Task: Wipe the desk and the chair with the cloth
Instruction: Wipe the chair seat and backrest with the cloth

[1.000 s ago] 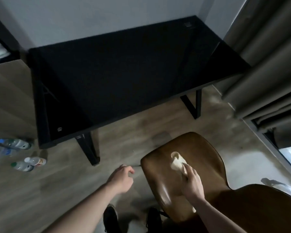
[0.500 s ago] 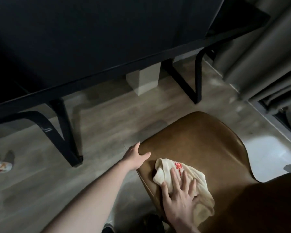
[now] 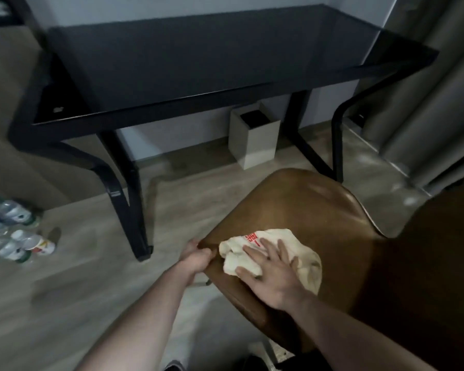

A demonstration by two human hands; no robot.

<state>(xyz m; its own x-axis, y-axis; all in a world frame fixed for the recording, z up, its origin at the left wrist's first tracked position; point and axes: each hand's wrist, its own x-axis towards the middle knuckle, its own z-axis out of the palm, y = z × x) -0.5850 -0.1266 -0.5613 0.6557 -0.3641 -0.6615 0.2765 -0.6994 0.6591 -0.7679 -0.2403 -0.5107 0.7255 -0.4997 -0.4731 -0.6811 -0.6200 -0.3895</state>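
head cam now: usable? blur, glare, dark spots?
Head view: dim room, motion blur smears the bottles and desk legs; wide-angle bends the desk edges; soft glare on the chair seat; backrest at right nearly black; cloth and both hands stay readable.

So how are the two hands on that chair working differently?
The left hand curls its fingers round the edge of the chair, gripping it; the right hand lies flat with fingers spread. The left hand touches the bare seat edge, while the right hand presses the cloth onto the seat. Both are on the chair's near left side, close together.
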